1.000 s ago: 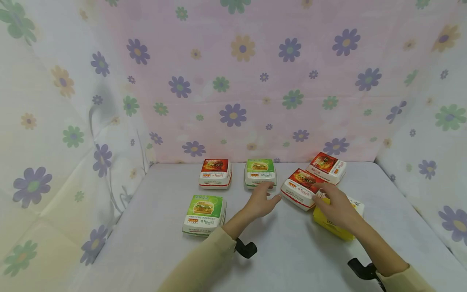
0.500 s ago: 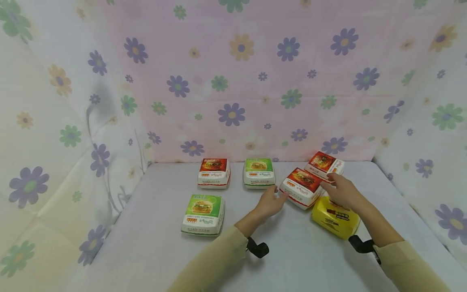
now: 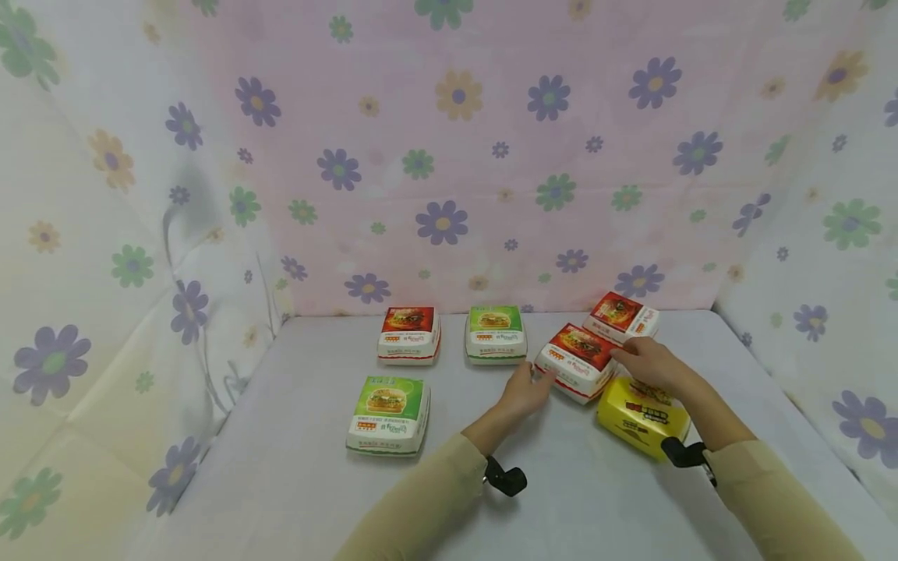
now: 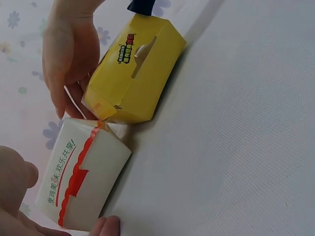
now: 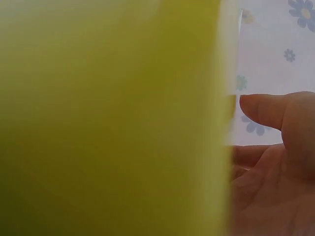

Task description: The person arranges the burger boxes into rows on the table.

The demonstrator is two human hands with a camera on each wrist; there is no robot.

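A red-topped burger box (image 3: 574, 365) lies askew on the white table, between my two hands. My left hand (image 3: 525, 396) is at its near left corner, thumb and fingers spread around that end in the left wrist view; the contact is hard to make out. Over its right side reaches my right hand (image 3: 652, 365), fingers loosely bent, partly behind a yellow burger box (image 3: 638, 417). That yellow box sits just under the right wrist and fills most of the right wrist view as a blur. Behind the red-topped box, a second red-topped box (image 3: 620, 313) stands close against it.
To the left are another red-topped box (image 3: 408, 336) and a green-topped box (image 3: 495, 336) in the back row. A second green-topped box (image 3: 388, 413) stands nearer the front. Flowered cloth (image 3: 449, 179) walls the table at the back and sides.
My right hand has drawn back off the yellow box's top, leaving more of that box in view. My left hand has moved right and nearer, away from the green-topped box to the red-topped one.
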